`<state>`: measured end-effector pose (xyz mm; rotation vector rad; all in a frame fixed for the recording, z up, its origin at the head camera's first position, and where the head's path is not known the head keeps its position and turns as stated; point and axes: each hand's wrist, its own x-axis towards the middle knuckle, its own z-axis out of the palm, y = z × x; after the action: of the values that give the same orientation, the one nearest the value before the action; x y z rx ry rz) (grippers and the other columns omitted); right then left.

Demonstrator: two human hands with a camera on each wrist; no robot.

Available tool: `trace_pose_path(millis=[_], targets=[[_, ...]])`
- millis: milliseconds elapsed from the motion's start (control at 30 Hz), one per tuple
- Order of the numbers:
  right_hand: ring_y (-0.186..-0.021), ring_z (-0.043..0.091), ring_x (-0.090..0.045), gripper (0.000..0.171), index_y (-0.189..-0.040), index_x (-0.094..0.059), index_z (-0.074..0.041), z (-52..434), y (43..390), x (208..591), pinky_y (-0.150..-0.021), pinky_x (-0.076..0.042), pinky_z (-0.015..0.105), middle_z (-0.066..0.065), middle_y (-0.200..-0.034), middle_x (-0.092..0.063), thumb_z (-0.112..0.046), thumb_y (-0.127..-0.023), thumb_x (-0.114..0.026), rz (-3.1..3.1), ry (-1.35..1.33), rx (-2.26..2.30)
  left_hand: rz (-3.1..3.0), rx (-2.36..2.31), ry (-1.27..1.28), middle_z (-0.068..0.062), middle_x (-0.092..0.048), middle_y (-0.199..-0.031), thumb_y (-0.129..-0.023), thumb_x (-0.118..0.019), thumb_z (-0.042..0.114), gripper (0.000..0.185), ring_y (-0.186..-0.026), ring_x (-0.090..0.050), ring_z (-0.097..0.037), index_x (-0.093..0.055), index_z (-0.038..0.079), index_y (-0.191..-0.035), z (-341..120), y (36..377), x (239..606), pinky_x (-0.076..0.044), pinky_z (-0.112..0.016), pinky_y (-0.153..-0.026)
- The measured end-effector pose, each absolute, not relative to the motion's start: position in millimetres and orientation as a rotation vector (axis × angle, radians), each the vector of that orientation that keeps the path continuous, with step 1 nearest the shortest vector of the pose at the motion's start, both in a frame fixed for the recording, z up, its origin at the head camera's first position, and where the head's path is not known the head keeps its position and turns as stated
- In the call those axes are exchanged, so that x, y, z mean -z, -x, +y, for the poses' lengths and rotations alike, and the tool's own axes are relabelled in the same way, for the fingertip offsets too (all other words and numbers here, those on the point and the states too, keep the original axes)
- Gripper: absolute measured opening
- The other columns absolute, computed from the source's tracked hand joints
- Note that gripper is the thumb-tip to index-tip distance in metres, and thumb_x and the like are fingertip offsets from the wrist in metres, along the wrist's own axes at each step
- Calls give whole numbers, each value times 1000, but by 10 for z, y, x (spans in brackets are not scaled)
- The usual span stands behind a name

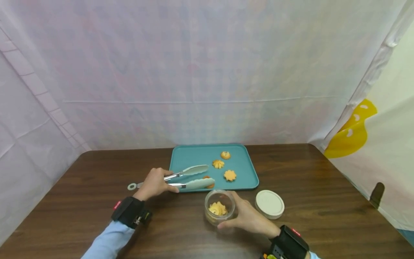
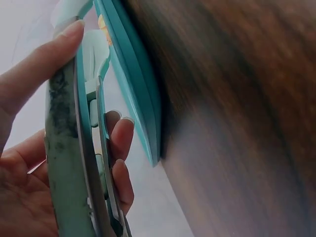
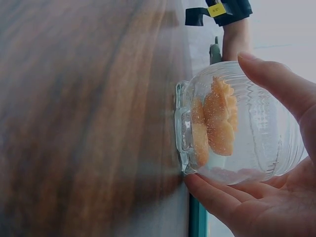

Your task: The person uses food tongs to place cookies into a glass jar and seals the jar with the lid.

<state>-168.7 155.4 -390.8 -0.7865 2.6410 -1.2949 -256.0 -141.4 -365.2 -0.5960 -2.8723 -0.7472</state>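
Observation:
My left hand (image 1: pixel 156 184) grips a pair of tongs (image 1: pixel 198 183) with pale green tips, thumb on one arm and fingers on the other. The tong tips stand apart over the front of a teal tray (image 1: pixel 184 156). A brownish cookie (image 1: pixel 210 186) shows partly from behind the nearer tip. Three golden cookies lie farther right on the tray, one of them a flower-shaped cookie (image 1: pixel 230 175). My right hand (image 1: pixel 247 216) holds an uncovered glass jar (image 3: pixel 261 128) upright, thumb and fingers on opposite sides. Ridged cookies (image 3: pixel 219 118) lie stacked at the jar's bottom.
A white round lid (image 1: pixel 270 203) lies on the brown wooden table (image 1: pixel 310 190), right of the jar. Pale cloth (image 1: pixel 194 72) hangs behind the table and along both sides. A yellow shape (image 1: pixel 350 133) is on the right-hand cloth.

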Motion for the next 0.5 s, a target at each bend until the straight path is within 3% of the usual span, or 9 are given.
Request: trace_pose_path(millis=[333, 500], targets=[[-109, 23, -51, 82, -129, -34, -13, 1554, 1687, 3911, -88, -42, 37, 10, -122, -53, -43, -65, -75, 2621, 763, 1296, -2903, 751, 499, -18, -65, -94, -54, -83, 34, 67, -73, -54, -18, -64, -4, -105, -1457, 2588, 3665, -45, -32, -64], [-110, 24, -51, 82, -129, -34, -12, 1555, 1686, 3908, -88, -42, 39, 10, -121, -52, -42, -65, -75, 2619, 746, 1295, -2890, 800, 515, -18, -66, -89, -54, -83, 36, 69, -63, -46, -15, -63, -5, -106, -1486, 2574, 3630, -38, -25, -55]])
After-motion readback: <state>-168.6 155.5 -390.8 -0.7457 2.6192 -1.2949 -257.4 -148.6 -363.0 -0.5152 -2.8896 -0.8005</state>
